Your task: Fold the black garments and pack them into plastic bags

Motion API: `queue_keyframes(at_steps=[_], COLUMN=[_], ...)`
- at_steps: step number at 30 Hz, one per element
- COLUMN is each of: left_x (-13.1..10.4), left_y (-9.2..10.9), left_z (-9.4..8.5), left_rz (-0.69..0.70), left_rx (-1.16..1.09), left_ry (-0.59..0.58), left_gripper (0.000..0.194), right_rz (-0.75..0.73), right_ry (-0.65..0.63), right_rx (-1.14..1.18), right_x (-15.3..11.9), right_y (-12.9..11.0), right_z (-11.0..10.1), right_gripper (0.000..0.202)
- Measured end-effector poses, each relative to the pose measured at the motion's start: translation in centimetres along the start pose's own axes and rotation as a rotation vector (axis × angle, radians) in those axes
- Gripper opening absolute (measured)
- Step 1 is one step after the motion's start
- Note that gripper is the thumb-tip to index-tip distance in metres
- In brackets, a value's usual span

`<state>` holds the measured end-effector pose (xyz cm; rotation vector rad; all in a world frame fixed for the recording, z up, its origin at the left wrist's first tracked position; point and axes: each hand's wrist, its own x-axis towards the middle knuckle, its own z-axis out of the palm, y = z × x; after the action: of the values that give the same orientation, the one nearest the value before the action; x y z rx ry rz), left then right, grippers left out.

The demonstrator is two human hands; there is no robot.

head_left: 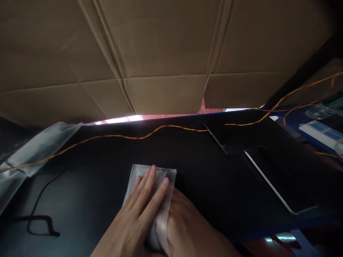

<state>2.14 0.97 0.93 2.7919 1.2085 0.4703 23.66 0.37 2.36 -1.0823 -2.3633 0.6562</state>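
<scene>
Whitish translucent pouch, straight-edged, under flat left hand, against right hand, its grip unclear.

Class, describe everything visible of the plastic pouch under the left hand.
The pouch looks like soft, translucent whitish plastic, with a straight top edge and seam-like strip down the right. It is over the black table, top end pointing away. The left hand lies across it; the right hand meets its right side. Any contents can't be made out.
</scene>
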Motion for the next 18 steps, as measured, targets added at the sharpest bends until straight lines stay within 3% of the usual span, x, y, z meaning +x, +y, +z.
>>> queue_keyframes(at_steps=[2,4,7,10,13,15,18], left_x=[-0.7,-1.2,-1.3,-0.9,-0.5,-0.6,-1.3], left_y=[-0.5,-0.9,-0.8,0.0,0.7,0.7,-0.1], left_z=[0.3,0.7,1.3,1.6,1.4,1.2,0.7], left_rz=[-0.021,-0.019,-0.006,-0.013,-0.013,-0.017,-0.034], left_rx=[0.017,0.033,0.067,0.090,0.070,0.065,0.071], left_ry=[0.027,0.033,0.004,-0.002,0.027,0.054,0.047], left_gripper=[0.126,0.130,0.136,0.132,0.129,0.129,0.125], right_rz=[-0.042,0.001,0.054,0.025,0.119,0.175,0.085], right_ry=[-0.089,-0.090,-0.032,0.054,0.232,0.282,0.169], right_rx=[0.107,0.087,-0.025,-0.061,-0.098,-0.098,0.065], right_x=[-0.4,-1.3,-2.5,-2.3,-0.7,0.2,0.3], right_y=[0.7,1.6,2.5,1.9,0.4,-0.3,-0.2], right_z=[-1.8,-2.6,-1.3,1.7,4.0,4.0,1.6], right_gripper=[0.047,0.054,0.071,0.064,0.058,0.060,0.061])
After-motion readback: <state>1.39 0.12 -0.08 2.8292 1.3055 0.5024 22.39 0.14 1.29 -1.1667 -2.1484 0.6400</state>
